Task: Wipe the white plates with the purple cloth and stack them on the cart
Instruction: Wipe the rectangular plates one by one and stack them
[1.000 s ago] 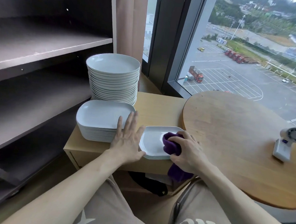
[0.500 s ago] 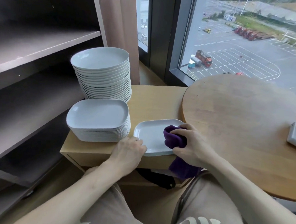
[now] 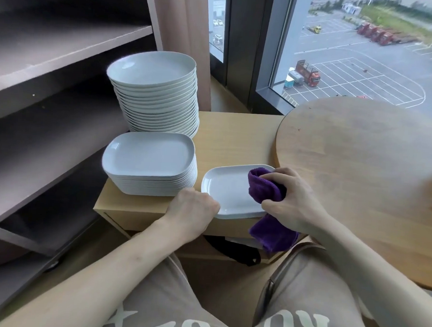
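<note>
A single white rectangular plate [image 3: 227, 189] lies on the wooden cart [image 3: 236, 137], near its front edge. My right hand [image 3: 291, 201] grips a bunched purple cloth [image 3: 263, 188] and presses it onto the plate's right side; the cloth's tail hangs over the cart's front. My left hand [image 3: 192, 208] is curled at the plate's near left corner and holds its rim. Left of the plate stands a stack of white rectangular plates [image 3: 147, 157]. Behind that rises a taller stack of round white plates [image 3: 152, 72].
A round wooden table [image 3: 360, 158] overlaps the cart's right side. Dark shelves [image 3: 53, 42] run along the left, close to the plate stacks. A window [image 3: 366, 46] and a curtain stand behind the cart. A black object sits below the cart top.
My left hand has drawn back from lying flat beside the rectangular stack and curled onto the single plate's near left corner. My right hand stays on the plate with the cloth.
</note>
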`<state>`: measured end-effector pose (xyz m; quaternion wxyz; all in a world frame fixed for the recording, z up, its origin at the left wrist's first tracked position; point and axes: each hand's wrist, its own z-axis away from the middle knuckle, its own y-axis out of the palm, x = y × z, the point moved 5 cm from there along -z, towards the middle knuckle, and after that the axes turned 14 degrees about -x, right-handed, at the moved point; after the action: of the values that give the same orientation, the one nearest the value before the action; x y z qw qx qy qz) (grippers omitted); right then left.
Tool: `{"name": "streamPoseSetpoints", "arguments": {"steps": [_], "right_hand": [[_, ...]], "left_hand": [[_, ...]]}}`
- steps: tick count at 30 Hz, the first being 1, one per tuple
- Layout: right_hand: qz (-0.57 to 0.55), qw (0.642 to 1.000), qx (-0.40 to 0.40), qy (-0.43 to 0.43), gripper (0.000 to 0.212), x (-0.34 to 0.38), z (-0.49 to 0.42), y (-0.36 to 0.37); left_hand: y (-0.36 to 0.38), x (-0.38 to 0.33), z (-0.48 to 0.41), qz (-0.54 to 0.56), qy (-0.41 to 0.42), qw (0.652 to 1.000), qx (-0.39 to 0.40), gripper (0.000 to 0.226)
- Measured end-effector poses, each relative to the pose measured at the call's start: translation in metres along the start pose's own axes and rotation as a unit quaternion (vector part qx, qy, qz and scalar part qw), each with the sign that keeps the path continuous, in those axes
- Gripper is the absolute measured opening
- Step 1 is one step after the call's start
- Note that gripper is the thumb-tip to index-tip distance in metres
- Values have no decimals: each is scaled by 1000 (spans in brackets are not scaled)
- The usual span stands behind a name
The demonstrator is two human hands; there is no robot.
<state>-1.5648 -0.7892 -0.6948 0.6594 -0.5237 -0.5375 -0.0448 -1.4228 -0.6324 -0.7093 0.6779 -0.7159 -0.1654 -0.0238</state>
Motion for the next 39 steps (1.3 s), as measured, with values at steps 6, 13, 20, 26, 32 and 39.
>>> {"name": "streamPoseSetpoints", "arguments": {"steps": [6, 13, 20, 26, 32, 39], "right_hand": [[0, 1000, 1, -9, 45, 0, 1, 0], [-5, 1000, -2, -8, 45, -2, -1, -1], [1, 1000, 1, 0, 50, -2, -1, 0], [6, 1000, 5, 0, 49, -1, 1, 2], [12, 1000, 1, -3, 50, 0, 1, 1], [4, 1000, -15, -18, 50, 8, 3, 0]], "left_hand": [[4, 7, 1, 58, 4, 997, -47, 35], [9, 18, 2, 138, -17, 987, -75, 30], [5, 16, 3, 158, -1, 982, -102, 20], [-4, 11, 3, 129, 29, 982, -138, 14], [-13, 8, 5, 130, 60, 973, -181, 24], [-25, 22, 5, 139, 1, 946, -292, 25]]}}
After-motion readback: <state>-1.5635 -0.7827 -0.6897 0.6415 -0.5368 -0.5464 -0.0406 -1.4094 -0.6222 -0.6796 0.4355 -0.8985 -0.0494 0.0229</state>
